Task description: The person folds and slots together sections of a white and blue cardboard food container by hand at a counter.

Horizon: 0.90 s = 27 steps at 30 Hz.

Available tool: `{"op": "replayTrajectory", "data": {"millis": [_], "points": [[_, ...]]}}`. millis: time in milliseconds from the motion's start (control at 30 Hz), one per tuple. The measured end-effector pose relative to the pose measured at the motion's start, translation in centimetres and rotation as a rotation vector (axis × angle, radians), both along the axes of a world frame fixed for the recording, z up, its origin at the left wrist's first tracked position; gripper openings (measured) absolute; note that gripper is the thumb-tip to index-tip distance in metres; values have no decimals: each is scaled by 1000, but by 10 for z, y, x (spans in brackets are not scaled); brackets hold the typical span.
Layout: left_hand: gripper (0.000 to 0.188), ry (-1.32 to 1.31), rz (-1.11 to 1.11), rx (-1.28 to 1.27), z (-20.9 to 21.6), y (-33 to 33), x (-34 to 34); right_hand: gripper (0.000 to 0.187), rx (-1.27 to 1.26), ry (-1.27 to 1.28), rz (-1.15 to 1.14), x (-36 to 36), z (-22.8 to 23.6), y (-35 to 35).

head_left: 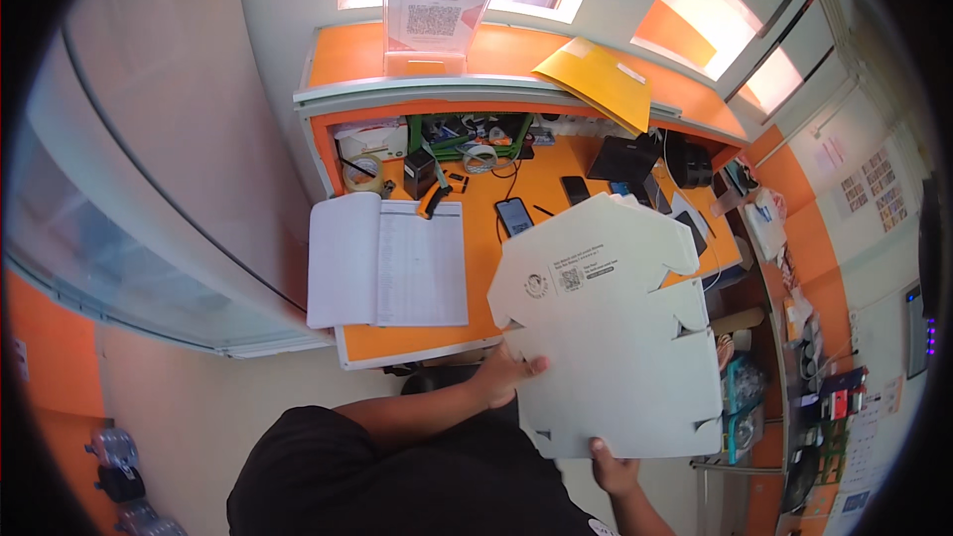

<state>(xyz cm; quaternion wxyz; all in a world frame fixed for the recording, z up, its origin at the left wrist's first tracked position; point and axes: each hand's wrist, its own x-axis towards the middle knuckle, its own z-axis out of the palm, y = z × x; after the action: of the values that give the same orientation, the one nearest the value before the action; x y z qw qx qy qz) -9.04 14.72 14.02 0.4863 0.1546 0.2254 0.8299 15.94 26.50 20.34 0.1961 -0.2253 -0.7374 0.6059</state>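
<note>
Cardboard [620, 352] is held up before the worktop [397, 340], hiding part of it: left hand [503, 377] clamped on its left edge, right hand [615, 473] on its lower edge, apparently to steady so broad a piece. Fingers beneath are hidden; how many layers it has is unclear.

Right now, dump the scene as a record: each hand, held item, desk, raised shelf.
left hand: gripping white cardboard at its left edge, thumb on top
right hand: gripping its bottom edge, thumb on top
held item: flat, notched edges, printed near top
desk: open book, lit phone, tape roll
raised shelf: yellow envelope, clear sign holder
</note>
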Motion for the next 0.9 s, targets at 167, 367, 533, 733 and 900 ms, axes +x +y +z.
{"op": "replayTrajectory", "data": {"millis": [167,367,533,733,900], "points": [[46,248,222,-72,18,-47,-85,51,-310,121,-207,-61,-42,-67],[50,689,462,-226,49,-95,-156,76,-373,275,-317,-96,-36,-22],[55,788,552,-327,58,-117,-166,98,299,86,-181,-164,-22,19],[61,827,564,-550,51,-141,-178,61,-4,70,174,-258,-29,36],[80,1006,742,-760,-2,-143,-197,43,96,96,248,-290,-106,36]]}}
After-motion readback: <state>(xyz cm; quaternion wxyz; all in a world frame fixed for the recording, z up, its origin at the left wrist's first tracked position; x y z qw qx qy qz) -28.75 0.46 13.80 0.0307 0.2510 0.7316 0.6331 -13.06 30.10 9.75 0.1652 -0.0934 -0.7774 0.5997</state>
